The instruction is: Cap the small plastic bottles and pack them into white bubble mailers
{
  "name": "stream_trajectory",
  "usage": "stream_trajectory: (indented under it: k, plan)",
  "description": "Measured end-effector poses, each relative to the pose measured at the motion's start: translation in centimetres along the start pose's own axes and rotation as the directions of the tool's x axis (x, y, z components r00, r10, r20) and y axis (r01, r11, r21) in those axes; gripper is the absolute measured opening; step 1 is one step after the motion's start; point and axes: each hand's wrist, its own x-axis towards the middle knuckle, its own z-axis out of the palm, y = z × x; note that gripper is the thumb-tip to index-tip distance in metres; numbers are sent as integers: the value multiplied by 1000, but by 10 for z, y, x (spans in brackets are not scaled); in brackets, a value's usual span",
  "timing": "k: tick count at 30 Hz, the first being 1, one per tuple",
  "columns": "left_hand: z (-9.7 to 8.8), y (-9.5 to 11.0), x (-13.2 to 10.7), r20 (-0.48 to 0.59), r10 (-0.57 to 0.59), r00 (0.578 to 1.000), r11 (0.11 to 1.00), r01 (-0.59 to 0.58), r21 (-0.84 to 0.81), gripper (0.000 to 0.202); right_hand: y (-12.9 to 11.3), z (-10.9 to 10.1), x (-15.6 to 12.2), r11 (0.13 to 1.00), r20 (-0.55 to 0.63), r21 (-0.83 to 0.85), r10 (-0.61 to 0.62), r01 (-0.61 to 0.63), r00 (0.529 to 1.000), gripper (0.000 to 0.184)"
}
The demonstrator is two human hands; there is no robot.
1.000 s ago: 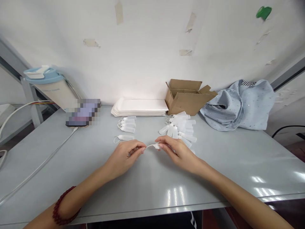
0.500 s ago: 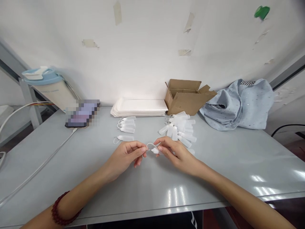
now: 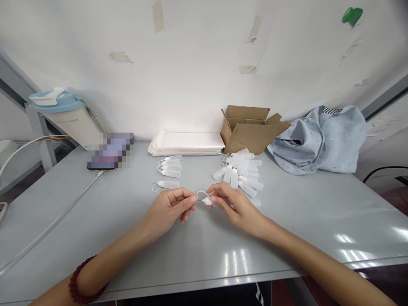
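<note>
Your gray table (image 3: 204,255) is shining, with bright spots gleaming near its front edge. Behind it, the white wall (image 3: 191,85) is showing bits of tape (image 3: 157,16). A cup with a blue lid (image 3: 70,123) is standing on the left near a phone (image 3: 111,148). White packs (image 3: 188,143) are lying at the back, and an open brown box (image 3: 255,138) is sitting beside a pale blue bag (image 3: 341,140).

You are holding a little bottle (image 3: 207,201) over the middle of the table — its white tip is pointing left, and its white cord (image 3: 203,192) is making an arch. Your right hand (image 3: 237,206) is gripping the bottle and hiding most of it. Your left hand (image 3: 174,208) is pinching the cord's end. Other bottles are lying in a row (image 3: 170,174) on the left and a heap (image 3: 240,170) on the right.
</note>
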Motion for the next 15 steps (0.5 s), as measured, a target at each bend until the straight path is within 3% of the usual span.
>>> stream_trajectory:
  k: [6, 15]
  plan:
    - [6, 0, -2, -57, 50, 997, 995, -45, 85, 25, 1, 3, 0, 1000, -1, 13, 9, -9, 1000, 15]
    - [8, -3, -3, -61, 71, 996, 993, -65, 93, 24, 0, 11, -2, 989, -32, 132, 72, -67, 997, 11]
